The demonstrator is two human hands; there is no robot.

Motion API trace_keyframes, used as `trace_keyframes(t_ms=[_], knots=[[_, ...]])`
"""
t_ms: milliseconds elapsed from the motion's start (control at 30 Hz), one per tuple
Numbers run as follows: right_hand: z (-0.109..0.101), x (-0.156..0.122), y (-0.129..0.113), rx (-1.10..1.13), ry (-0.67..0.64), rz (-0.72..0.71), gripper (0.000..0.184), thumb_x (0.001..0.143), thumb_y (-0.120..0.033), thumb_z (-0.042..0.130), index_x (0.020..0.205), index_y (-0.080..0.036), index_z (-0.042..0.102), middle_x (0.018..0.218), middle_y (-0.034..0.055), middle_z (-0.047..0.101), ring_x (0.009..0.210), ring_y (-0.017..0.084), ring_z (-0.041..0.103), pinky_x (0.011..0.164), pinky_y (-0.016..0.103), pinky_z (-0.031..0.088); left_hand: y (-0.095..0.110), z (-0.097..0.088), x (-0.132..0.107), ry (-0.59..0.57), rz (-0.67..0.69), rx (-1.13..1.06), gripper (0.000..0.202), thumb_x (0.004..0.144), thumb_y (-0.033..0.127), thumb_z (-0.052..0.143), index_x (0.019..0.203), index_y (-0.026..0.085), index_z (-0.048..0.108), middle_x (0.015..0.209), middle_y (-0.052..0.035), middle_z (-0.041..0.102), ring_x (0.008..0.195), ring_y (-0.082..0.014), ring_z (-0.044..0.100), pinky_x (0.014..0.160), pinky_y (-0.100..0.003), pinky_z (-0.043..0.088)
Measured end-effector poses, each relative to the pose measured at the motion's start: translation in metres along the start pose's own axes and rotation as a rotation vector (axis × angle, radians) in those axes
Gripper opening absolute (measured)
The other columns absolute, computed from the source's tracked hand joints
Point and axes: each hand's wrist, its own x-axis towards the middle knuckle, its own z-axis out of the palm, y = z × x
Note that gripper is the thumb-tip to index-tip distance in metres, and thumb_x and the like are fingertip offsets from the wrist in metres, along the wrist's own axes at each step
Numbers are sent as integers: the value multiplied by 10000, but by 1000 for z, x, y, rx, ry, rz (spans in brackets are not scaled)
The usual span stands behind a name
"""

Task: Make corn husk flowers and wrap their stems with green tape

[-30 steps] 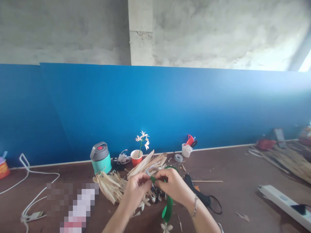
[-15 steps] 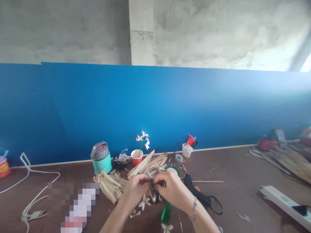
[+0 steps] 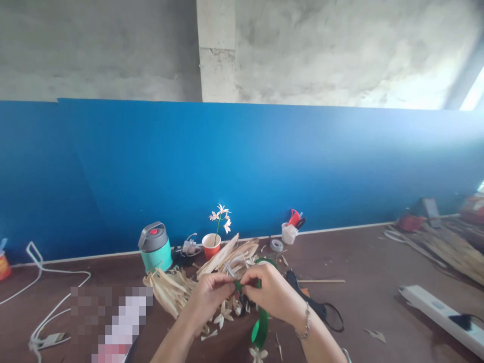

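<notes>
A blue wall [image 3: 264, 166] under bare concrete backs a brown counter [image 3: 363, 272] strewn with craft scraps. A pile of dried husks [image 3: 177, 290] spreads across its middle, beside a teal flask [image 3: 155, 248] with a grey lid, and a white power strip [image 3: 438, 312] lies off to the right. A red paper cup [image 3: 211, 245] near the wall holds a finished stem of pale flowers [image 3: 222, 218].

At the near edge, the left hand [image 3: 206, 300] and right hand [image 3: 270, 292] meet fingertip to fingertip, both pinched shut on a strip of green tape [image 3: 260, 325]. The tape lies between the two grips, its pinched end level with the fingertips at centre, while its free length hangs straight down below the right hand, long axis near vertical. The right hand, wearing a bracelet [image 3: 304, 325], sits nearer that hanging length. A thin wire [image 3: 229, 270] pokes up beside the left fingertips. No brand or writing can be read anywhere.
</notes>
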Motion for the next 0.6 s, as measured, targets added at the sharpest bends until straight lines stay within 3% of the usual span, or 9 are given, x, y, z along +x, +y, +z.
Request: trace_keyframes(t_ms=[167,267,400,600], knots=[[-1,0,0,7,-30,23,160,671,-152,575,701,-185,729,656,7,684,611,145,562,586,222,406,2,-1,-2,96,-48,-2,149,630,301,708,714,182,738,671,-16,667,701,-193,573,677,-277,403],[0,0,-1,-12,-55,58,150,661,-164,586,691,-185,732,615,1,667,581,137,541,543,212,380,2,-1,-2,102,-49,39,89,619,261,684,641,183,722,610,-13,632,628,-176,551,615,-265,388],[2,-1,-7,-79,-53,85,159,651,-151,580,669,-185,735,599,10,674,574,142,557,533,216,366,-2,0,1,115,5,239,116,618,199,595,539,175,676,513,-4,538,531,-161,482,515,-268,314],[10,-1,-13,-147,-24,72,187,650,-131,580,687,-190,754,624,36,709,598,164,602,549,225,372,-10,4,4,230,74,366,132,571,163,544,456,201,596,462,15,472,500,-173,448,496,-281,266]])
